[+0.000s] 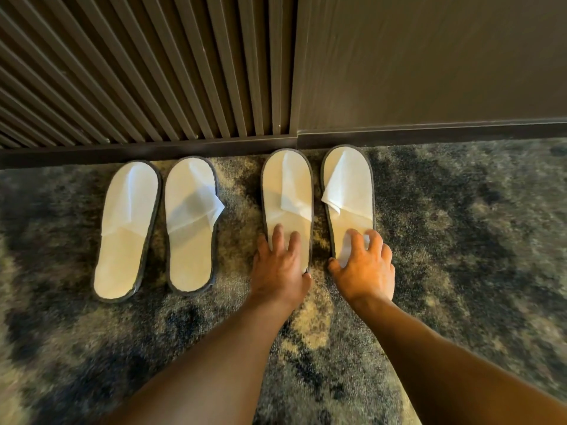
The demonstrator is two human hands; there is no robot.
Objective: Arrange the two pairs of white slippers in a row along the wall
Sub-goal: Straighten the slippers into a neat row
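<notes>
Two pairs of white slippers with dark edging lie flat on the carpet, toes toward the wall. The left pair is a far-left slipper (124,231), tilted slightly, and its mate (190,225), whose upper sticks out to the right. The right pair is a slipper (287,191) and its mate (348,188), toes touching the baseboard. My left hand (280,265) presses on the heel of the third slipper, fingers spread. My right hand (365,262) rests on the heel of the fourth slipper, fingers curled over it. Both heels are partly hidden by my hands.
A dark baseboard (429,138) runs along the wall. Vertical wooden slats (138,72) cover the left part of the wall and a plain panel (429,56) the right. The floor is a mottled grey and beige carpet (475,225).
</notes>
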